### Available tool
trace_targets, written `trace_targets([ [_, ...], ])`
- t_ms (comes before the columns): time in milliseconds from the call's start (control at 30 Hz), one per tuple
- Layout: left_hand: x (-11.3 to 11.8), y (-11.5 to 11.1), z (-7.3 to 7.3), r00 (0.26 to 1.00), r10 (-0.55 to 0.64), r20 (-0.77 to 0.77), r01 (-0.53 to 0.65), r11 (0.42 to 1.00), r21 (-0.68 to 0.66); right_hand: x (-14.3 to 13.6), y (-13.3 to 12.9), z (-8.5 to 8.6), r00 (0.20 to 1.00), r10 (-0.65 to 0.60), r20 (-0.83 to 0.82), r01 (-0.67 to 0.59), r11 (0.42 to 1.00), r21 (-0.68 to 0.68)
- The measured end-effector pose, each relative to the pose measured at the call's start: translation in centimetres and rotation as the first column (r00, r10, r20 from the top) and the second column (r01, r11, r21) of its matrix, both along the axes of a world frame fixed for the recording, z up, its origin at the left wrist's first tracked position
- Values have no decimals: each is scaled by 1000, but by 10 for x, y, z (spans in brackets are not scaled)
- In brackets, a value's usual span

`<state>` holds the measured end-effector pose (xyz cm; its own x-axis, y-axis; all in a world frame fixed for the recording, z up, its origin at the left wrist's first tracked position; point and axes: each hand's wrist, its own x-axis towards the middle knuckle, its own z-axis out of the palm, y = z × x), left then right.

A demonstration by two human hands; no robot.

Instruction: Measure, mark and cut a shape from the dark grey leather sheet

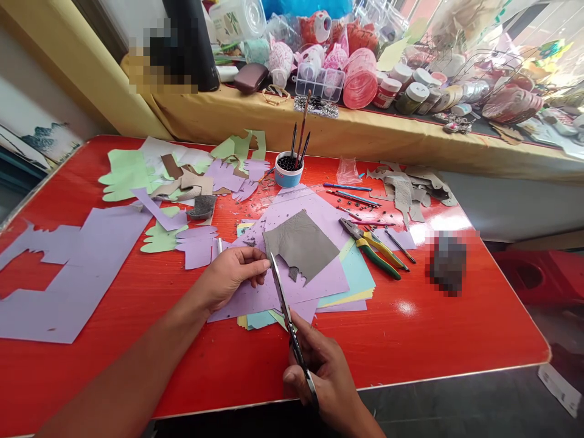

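Observation:
A square piece of dark grey leather [306, 244] lies over purple paper sheets [314, 295], with a jagged notch cut into its lower edge. My left hand [238, 269] pinches its left edge between thumb and fingertips. In my right hand [326, 368] is a pair of scissors [283, 298], fingers through the dark handles. The blades point away from me, and their tips meet the leather right beside my left fingertips. Beside the notch sits a small dark scrap [293, 273].
Pliers [371, 243] lie right of the papers, near several pens [353, 198]. A cup [288, 173] of black beads holds brushes. Paper cutouts [125, 173] and purple sheets [98, 261] cover the left; leather scraps [406, 185] lie back right. A crowded ledge [219, 115] runs behind the red table [410, 340].

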<state>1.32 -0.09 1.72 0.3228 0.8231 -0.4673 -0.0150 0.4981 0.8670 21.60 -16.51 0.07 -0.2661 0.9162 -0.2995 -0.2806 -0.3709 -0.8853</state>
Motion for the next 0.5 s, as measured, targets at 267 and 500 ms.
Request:
trace_targets([
  [267, 1, 0, -2, 1000, 6, 2, -6, 1000, -7, 0, 2, 2, 1000, 1, 15, -1, 1000, 17],
  [500, 1, 0, -3, 1000, 0, 12, 0, 1000, -17, 1, 2, -1, 997, -17, 72, 11, 997, 78],
])
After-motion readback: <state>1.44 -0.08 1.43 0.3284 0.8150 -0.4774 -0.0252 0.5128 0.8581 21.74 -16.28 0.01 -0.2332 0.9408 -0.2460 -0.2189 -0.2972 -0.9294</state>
